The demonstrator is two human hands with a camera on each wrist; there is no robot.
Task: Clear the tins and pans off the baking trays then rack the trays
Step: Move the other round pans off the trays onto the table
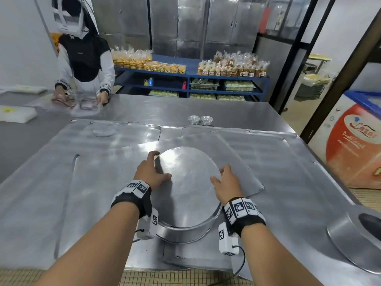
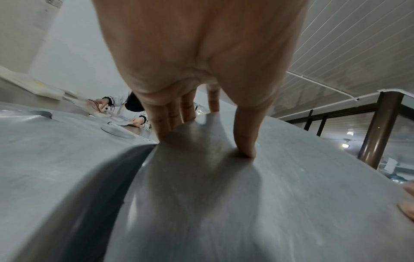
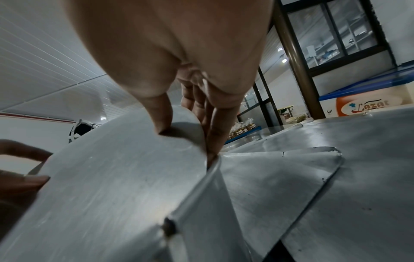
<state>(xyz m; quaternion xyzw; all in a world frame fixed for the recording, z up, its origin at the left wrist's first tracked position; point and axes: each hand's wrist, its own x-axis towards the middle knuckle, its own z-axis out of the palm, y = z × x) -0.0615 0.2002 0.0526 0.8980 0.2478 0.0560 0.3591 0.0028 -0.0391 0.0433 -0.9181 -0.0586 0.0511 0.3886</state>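
A large round metal pan point(image 1: 185, 182) lies upside down, flat base up, over a baking tray point(image 1: 245, 178) at the table's near edge. My left hand point(image 1: 153, 170) grips its left side, thumb on the base and fingers down the wall. My right hand point(image 1: 224, 180) grips the right side the same way. The left wrist view shows my left hand point(image 2: 203, 143) on the pan point(image 2: 246, 203). The right wrist view shows my right hand point(image 3: 188, 140) at the pan's point(image 3: 112, 195) edge. Whether the pan rests on the tray or hangs just above it, I cannot tell.
Overlapping flat trays point(image 1: 82, 182) cover the steel table. Two small tins point(image 1: 200, 120) stand at the far edge, and a flat round disc point(image 1: 105, 131) lies far left. Another round pan point(image 1: 354, 234) sits near right. A person point(image 1: 82, 69) works at the far left. A freezer point(image 1: 354, 145) stands right.
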